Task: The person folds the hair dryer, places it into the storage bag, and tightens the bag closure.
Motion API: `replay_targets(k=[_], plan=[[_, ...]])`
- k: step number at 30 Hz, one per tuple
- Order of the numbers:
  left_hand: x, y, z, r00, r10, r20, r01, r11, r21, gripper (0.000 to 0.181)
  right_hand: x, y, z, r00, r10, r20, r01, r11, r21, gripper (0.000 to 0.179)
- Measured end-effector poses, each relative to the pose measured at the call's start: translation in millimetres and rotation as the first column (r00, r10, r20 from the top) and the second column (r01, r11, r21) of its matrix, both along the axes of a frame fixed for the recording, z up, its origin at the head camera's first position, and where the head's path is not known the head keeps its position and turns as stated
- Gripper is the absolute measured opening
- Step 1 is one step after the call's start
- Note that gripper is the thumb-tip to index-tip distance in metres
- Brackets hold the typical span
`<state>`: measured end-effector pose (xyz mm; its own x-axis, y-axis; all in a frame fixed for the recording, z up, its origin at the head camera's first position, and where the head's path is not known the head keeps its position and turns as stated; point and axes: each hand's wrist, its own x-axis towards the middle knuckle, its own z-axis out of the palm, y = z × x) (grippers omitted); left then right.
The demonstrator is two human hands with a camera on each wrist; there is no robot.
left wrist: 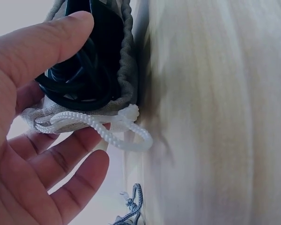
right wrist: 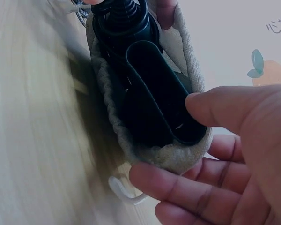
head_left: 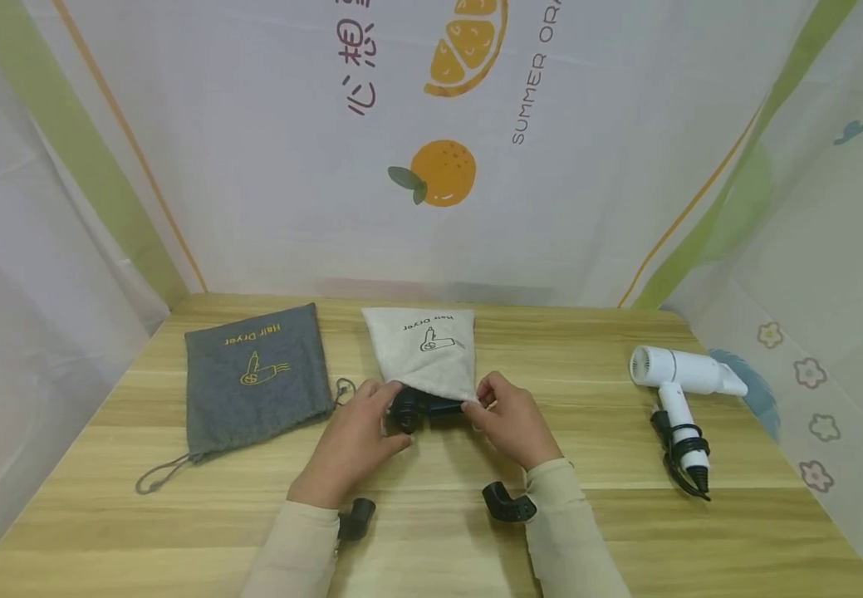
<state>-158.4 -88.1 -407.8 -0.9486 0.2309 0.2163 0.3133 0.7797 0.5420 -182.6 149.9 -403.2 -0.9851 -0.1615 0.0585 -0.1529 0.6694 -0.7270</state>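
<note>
A light grey drawstring bag (head_left: 431,353) with a hair dryer print lies with its mouth towards me. Inside the mouth show a black coiled cord (left wrist: 84,79) and a flat, hollow black nozzle (right wrist: 154,84); the rest is hidden by cloth. My left hand (head_left: 356,436) holds the left side of the mouth, thumb stretched over the cord and fingers round the cloth. With my right hand (head_left: 513,419) I pinch the right end of the rim, thumb against the nozzle and fingers outside. A white drawcord loop (left wrist: 107,131) hangs beside my left fingers.
To the left lies a dark grey drawstring bag (head_left: 255,382), its cord loop on the wooden table (head_left: 431,556). A white hair dryer (head_left: 681,374) with a black cord wound round its handle lies at the right. A printed curtain (head_left: 289,208) stands behind the table.
</note>
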Motion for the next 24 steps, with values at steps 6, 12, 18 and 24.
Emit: replay_targets(k=[6,12,18,24], plan=[[-0.6,-0.5,0.3,1.000,0.004,-0.010,-0.004,1.000,-0.005,0.073,-0.9,-0.3,-1.4,1.000,0.013,-0.002,-0.013,1.000,-0.028,0.019],[-1.6,1.2,-0.1,0.999,0.013,-0.034,-0.013,1.000,-0.002,0.072,-2.7,-3.0,-0.4,0.995,-0.029,-0.099,0.030,1.000,0.005,0.015],[-1.3,2.0,0.3,0.999,0.010,-0.047,-0.010,1.000,-0.009,0.073,-2.8,-4.8,0.3,0.993,-0.047,-0.110,0.047,0.999,0.001,0.014],[-1.6,2.0,-0.5,0.999,0.006,-0.054,-0.006,1.000,-0.002,0.073,-2.9,-6.5,0.2,0.999,-0.034,-0.026,0.033,0.998,-0.045,0.035]])
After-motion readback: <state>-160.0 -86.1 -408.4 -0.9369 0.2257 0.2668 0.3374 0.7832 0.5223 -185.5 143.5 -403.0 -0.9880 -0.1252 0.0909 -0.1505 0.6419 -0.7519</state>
